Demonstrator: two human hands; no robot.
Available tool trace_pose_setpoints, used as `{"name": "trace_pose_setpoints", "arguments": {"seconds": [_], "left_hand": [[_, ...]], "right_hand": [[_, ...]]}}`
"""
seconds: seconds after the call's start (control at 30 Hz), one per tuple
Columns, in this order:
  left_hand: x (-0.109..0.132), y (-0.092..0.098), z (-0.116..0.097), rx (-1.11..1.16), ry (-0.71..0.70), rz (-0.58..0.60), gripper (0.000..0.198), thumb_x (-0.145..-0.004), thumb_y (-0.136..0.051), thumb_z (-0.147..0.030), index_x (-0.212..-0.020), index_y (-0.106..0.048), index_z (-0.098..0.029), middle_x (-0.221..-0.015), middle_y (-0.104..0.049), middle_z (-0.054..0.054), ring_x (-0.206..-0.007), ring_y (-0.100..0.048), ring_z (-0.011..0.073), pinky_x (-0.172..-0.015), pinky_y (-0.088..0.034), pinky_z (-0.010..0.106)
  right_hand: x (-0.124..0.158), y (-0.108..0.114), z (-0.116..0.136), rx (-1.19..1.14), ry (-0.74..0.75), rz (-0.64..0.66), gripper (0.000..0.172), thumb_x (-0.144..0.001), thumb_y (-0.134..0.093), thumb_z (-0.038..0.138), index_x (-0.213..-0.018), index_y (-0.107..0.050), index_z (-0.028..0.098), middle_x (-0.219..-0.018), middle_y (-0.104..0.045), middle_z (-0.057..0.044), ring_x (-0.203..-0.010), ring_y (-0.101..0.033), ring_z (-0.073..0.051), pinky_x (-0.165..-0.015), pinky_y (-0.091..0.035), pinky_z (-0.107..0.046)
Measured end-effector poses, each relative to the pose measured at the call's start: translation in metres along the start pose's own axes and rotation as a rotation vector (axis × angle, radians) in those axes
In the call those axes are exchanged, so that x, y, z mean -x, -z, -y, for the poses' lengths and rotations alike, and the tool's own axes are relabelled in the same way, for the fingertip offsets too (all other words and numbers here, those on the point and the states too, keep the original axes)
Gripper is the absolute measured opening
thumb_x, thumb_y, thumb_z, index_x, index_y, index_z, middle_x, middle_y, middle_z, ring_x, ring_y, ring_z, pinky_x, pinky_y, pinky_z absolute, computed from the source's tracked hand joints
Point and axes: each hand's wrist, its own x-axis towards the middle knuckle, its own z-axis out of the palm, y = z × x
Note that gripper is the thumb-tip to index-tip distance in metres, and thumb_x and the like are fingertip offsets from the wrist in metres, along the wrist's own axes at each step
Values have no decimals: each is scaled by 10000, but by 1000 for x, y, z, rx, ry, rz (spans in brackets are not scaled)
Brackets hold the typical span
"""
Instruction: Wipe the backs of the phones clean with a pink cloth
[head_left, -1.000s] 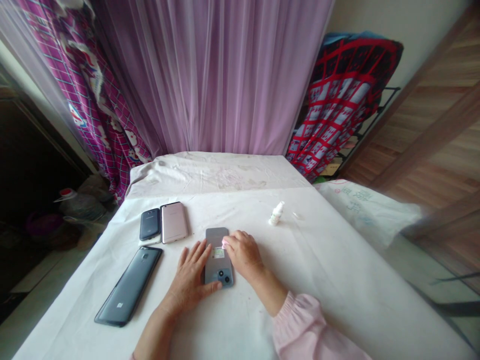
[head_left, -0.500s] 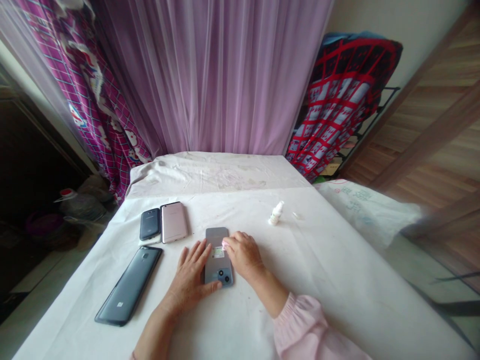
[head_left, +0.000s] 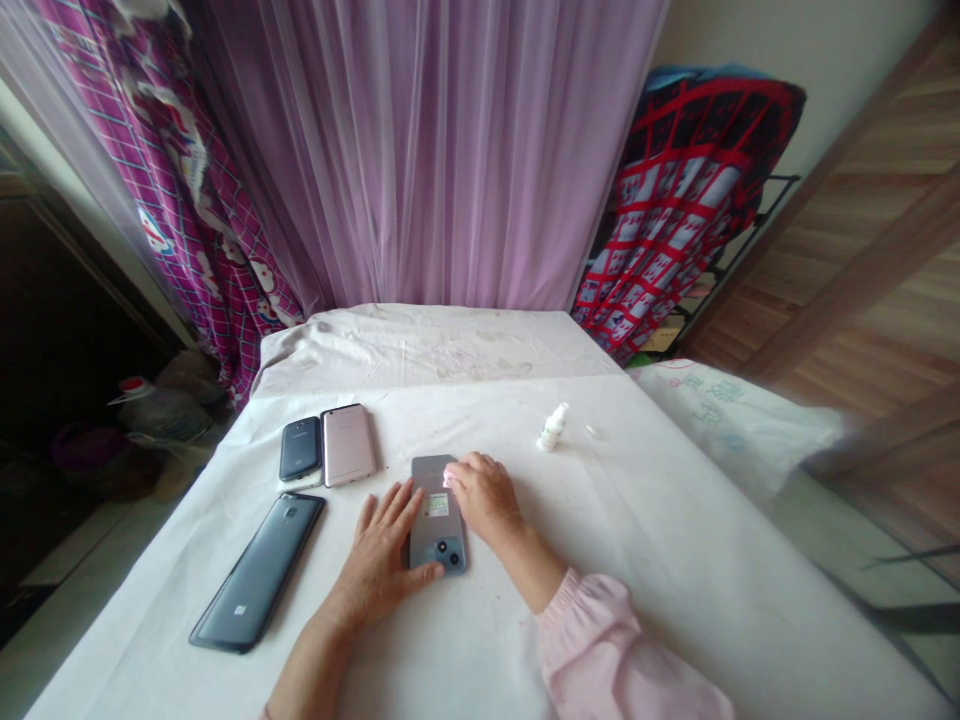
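A grey phone [head_left: 435,530] lies back side up on the white-covered table, its camera lenses at the near end and a white label [head_left: 436,505] on its middle. My left hand [head_left: 386,545] rests along the phone's left side, fingers spread, thumb across its near edge. With bent fingers, my right hand [head_left: 486,500] pinches a small pink cloth [head_left: 449,478] against the phone's upper right part. Most of the cloth is hidden by the fingers.
To the left lie a large dark phone [head_left: 259,575], a rose-gold phone [head_left: 348,445] and a small dark phone [head_left: 301,448] on something white. A small white bottle [head_left: 553,428] stands at the right, near a tiny clear cap [head_left: 592,431].
My right hand has slid the pink cloth slightly away from me along the phone, leaving more of the label showing. My left hand and the phone have stayed in place.
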Motion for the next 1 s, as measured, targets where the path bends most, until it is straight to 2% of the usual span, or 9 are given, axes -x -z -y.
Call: {"name": "trace_pose_setpoints", "arguments": {"seconds": [0.5, 1.0], "left_hand": [[0, 2, -1, -10, -10, -6, 909, -767, -511, -732, -1489, -234, -256, -1519, -311, 134, -1384, -293, 355, -1105, -215, 569], [-1, 5, -3, -1, 8, 34, 929, -767, -485, -752, -1488, -238, -223, -1523, -281, 153, -1400, -251, 359, -1103, -201, 603]], "right_hand": [[25, 7, 6, -8, 14, 26, 172, -945, -498, 281, -928, -666, 252, -959, -634, -31, -911, -544, -168, -779, -347, -279], [-1, 0, -1, -16, 2, 6, 215, -957, -460, 311, -952, -672, 273, -984, -640, -30, -922, -552, -164, -785, -355, -265]]}}
